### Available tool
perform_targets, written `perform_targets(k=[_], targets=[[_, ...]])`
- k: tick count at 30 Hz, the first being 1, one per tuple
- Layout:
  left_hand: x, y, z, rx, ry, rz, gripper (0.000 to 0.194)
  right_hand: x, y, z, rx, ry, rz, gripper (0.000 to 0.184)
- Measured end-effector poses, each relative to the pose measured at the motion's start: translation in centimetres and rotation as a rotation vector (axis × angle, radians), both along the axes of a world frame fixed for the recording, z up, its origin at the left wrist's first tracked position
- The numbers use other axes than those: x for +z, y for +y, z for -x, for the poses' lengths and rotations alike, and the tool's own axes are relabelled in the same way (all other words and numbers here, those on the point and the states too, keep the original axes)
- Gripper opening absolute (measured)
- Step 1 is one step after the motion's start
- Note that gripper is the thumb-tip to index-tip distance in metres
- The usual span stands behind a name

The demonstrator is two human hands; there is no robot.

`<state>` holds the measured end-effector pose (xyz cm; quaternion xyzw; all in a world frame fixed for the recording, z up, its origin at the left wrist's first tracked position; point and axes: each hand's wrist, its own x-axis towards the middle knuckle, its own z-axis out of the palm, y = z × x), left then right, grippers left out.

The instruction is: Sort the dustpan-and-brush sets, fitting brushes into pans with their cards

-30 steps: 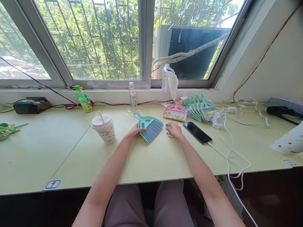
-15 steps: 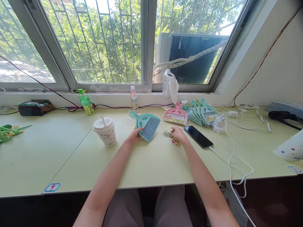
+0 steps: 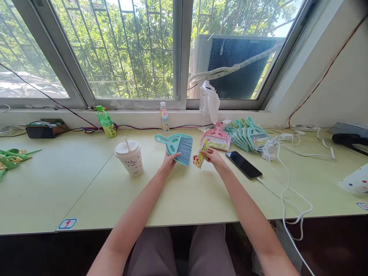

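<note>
My left hand [image 3: 168, 163] is closed round the lower edge of a teal dustpan and brush set [image 3: 171, 145], its handle pointing left and its grey bristles facing up. In my right hand [image 3: 212, 156], pinched between thumb and fingers, is a folded yellow printed card label [image 3: 201, 154], raised off the table and close to the dustpan's right side. Behind the right hand lies a pink dustpan and brush set [image 3: 216, 138] with a similar label across its front. A stack of teal and green dustpan sets [image 3: 248, 135] in clear wrap sits to its right.
A lidded paper cup [image 3: 130, 158] stands left of my left hand. A black phone [image 3: 243, 165] on a white cable [image 3: 287, 188] lies at the right. Near the window are a green bottle [image 3: 106, 122], a clear bottle [image 3: 164, 118] and a tissue pack [image 3: 208, 100].
My right hand has lifted the yellow label off the table and brought it left, turned more upright. The teal dustpan set has tilted, its bristle end now higher.
</note>
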<state>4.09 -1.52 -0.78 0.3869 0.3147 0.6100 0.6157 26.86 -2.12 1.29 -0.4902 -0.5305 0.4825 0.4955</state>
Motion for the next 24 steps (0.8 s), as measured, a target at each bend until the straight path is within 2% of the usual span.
perform_targets(k=[3, 7, 9, 13, 15, 17, 19, 22, 24], targets=[[0.4, -1.1, -1.5, -0.084, 0.027, -0.038, 0.065, -0.2, -0.5, 1.9, -0.002, -0.009, 0.004, 0.047], [0.8, -2.5, -2.9, -0.192, 0.077, -0.058, 0.067, -1.0, -0.8, 3.0, -0.217, -0.176, -0.084, 0.046], [0.8, -2.8, -3.2, -0.201, 0.090, -0.068, 0.073, -1.3, -1.0, 3.1, -0.305, -0.307, -0.094, 0.043], [0.4, -2.5, -3.1, -0.151, 0.098, -0.047, 0.077, -1.3, -1.4, 3.5, -0.381, -0.513, -0.079, 0.042], [0.4, -2.3, -2.9, -0.130, 0.093, -0.016, 0.074, -1.2, -1.5, 3.7, -0.420, -0.491, -0.101, 0.050], [0.5, -2.1, -2.6, -0.114, 0.086, 0.005, 0.070, -1.2, -1.5, 3.7, -0.437, -0.351, -0.134, 0.060], [0.7, -2.0, -2.3, -0.109, 0.082, 0.004, 0.066, -1.3, -1.3, 3.7, -0.318, -0.150, -0.100, 0.061], [0.9, -1.8, -1.8, -0.151, 0.081, -0.006, 0.064, -1.5, -1.1, 3.5, 0.043, 0.120, 0.037, 0.049], [0.9, -1.7, -1.5, -0.190, 0.096, 0.006, 0.063, -1.8, -0.9, 3.4, 0.140, 0.226, 0.095, 0.042]])
